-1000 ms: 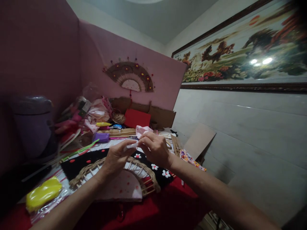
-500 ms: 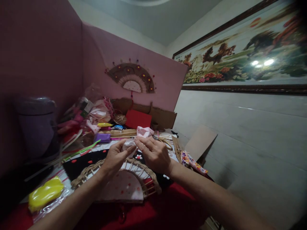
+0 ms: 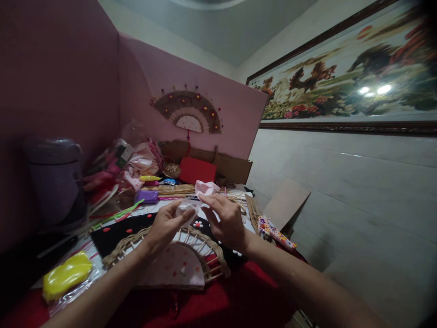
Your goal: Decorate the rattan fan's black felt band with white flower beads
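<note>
My left hand (image 3: 165,225) is closed on a small clear plastic packet (image 3: 186,210) with something white in it, thumb on the near side. At the packet's right edge, the fingers of my right hand (image 3: 225,221) pinch the plastic. Below both hands lies a woven fan (image 3: 150,239) with a wicker rim and thin ribs. Its lower half-round is white cloth (image 3: 177,266) with red spots. Black cloth (image 3: 116,234) showing red hearts and white flowers sticks out behind the wicker rim. My forearms hide parts of the fan.
To the left are a yellow clay packet (image 3: 68,275), a purple block (image 3: 146,197) and a lidded container (image 3: 56,182). Sticks (image 3: 170,189), a twine ball (image 3: 171,170) and a red box (image 3: 197,170) lie behind. A finished-looking fan (image 3: 187,109) hangs on the pink board (image 3: 235,109).
My right hand has shifted slightly right, and its fingers have spread from the left hand. More of the clear plastic shows between the hands. My left hand has barely moved.
</note>
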`<state>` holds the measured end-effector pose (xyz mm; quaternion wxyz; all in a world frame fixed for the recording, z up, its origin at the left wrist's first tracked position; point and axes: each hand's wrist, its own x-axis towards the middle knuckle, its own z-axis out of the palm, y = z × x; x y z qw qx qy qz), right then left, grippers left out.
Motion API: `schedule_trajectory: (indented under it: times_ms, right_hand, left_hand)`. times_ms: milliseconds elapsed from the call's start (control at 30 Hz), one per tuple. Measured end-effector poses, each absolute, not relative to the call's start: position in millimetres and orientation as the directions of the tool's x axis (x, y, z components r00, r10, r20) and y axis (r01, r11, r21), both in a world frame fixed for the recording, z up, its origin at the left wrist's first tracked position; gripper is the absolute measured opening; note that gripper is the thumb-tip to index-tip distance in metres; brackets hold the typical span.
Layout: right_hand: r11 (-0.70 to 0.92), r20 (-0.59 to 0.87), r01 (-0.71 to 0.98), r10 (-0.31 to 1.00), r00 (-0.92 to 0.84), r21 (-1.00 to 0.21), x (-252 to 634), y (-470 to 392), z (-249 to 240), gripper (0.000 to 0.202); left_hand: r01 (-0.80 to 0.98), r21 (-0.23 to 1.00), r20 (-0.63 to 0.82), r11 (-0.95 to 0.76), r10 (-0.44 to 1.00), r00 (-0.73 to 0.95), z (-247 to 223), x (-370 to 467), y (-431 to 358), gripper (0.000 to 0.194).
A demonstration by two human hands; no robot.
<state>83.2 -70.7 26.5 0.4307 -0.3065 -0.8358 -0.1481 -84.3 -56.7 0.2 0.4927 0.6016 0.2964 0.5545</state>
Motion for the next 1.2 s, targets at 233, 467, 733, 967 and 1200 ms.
schedule_trajectory:
  times_ms: [233, 467, 733, 967, 1200]
  right_hand:
    - [0.371, 0.236, 0.221, 0.851, -0.469, -0.902, 87.9, -64.9, 48.2, 0.023]
    - [0.144, 0.090, 0.070, 0.858, -0.506, -0.987, 93.5, -64.1, 42.9, 0.021]
    - [0.110, 0.050, 0.083, 0.849, -0.526, -0.990, 92.9, -66.7, 41.7, 0.024]
    - [0.095, 0.039, 0.080, 0.850, -0.526, -0.992, 91.9, -68.6, 35.2, 0.023]
    - [0.127, 0.011, 0.186, 0.852, -0.523, -0.974, 88.5, -76.1, 36.1, 0.018]
  left_hand:
    - [-0.132, 0.938, 0.347, -0.322, 0.876, 0.336, 2.5, -87.4, -62.6, 0.026]
    - [-0.135, 0.954, 0.300, -0.268, 0.842, 0.448, 4.4, -91.2, -63.5, 0.024]
    - [-0.104, 0.960, 0.277, -0.261, 0.824, 0.494, 4.7, -90.7, -65.9, 0.029]
    - [-0.108, 0.958, 0.284, -0.266, 0.829, 0.482, 6.6, -90.3, -67.0, 0.028]
    - [-0.054, 0.942, 0.317, -0.330, 0.829, 0.461, 1.6, -88.8, -64.1, 0.028]
